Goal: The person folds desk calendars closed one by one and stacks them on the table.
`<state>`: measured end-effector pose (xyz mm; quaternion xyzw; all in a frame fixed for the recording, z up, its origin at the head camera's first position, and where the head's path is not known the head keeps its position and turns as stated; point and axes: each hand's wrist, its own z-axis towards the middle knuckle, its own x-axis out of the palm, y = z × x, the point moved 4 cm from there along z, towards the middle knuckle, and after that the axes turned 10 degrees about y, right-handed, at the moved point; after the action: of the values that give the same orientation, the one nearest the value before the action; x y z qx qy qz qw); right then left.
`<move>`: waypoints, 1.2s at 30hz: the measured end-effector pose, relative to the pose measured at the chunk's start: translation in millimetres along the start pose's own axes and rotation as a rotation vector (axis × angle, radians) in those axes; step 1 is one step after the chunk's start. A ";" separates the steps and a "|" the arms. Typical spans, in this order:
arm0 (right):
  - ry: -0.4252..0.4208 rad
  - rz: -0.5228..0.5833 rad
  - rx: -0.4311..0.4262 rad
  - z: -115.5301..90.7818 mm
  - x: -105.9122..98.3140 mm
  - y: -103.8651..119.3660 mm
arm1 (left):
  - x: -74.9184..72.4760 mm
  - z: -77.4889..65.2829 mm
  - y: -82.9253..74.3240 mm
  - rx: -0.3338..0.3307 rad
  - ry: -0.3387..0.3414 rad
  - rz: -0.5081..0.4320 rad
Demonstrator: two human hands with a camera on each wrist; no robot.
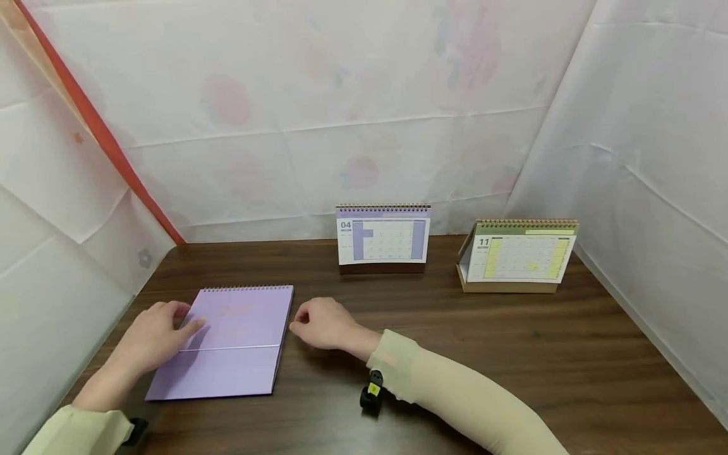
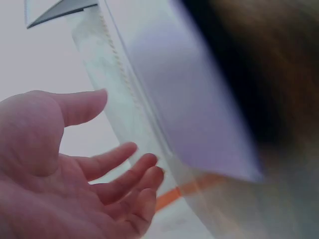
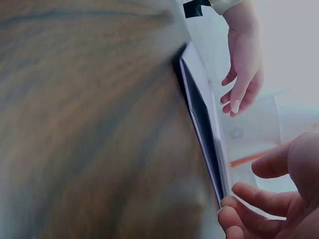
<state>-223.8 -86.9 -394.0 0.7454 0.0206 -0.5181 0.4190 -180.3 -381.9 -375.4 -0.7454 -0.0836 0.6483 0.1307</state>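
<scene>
A purple spiral-bound desk calendar [image 1: 244, 316] lies folded down on the table, its coil at the far edge and a fold line across its cover. At its left edge hovers my left hand [image 1: 150, 335], thumb over the cover and fingers loosely bent; the left wrist view shows that palm [image 2: 75, 164] holding nothing. My right hand [image 1: 327, 323] is just beside the calendar's right edge with curled fingers. In the right wrist view, thumb and fingers [image 3: 264, 196] stand apart near the calendar's coil end; whether a fingertip touches it I cannot tell. A dark gap shows between the calendar's panels [image 3: 214, 134].
Two desk calendars stand upright at the back: a purple-and-white one [image 1: 382, 240] in the middle and a green-and-yellow one [image 1: 520, 258] on the right. White cloth [image 1: 273, 177] hangs behind and along both sides of the brown wooden table [image 1: 483, 335].
</scene>
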 end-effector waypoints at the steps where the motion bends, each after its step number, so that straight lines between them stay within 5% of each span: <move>1: -0.014 0.002 -0.004 -2.1 -4.3 -2.2 | -0.5 0.8 -6.6 0.018 -0.017 -0.006; 9: -0.163 0.026 -0.023 -19.0 -49.4 -25.8 | -2.7 18.6 -71.7 0.138 -0.035 -0.205; 17: -0.389 0.102 0.033 -47.4 -102.4 -67.4 | 2.4 57.0 -131.9 0.212 -0.033 -0.378; 23: -0.570 0.166 0.135 -72.9 -136.6 -110.2 | 5.6 86.3 -164.2 0.267 -0.068 -0.611; 30: -0.698 0.308 0.232 -90.6 -161.9 -147.3 | 19.4 119.4 -188.1 0.202 -0.056 -0.818; 36: -0.670 0.396 0.274 -84.1 -167.8 -166.3 | 30.9 145.0 -205.0 0.148 -0.061 -0.929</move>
<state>-315.3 142.9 -352.3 0.5738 -0.3297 -0.6396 0.3910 -309.9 -165.2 -360.5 -0.5982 -0.3657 0.5469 0.4575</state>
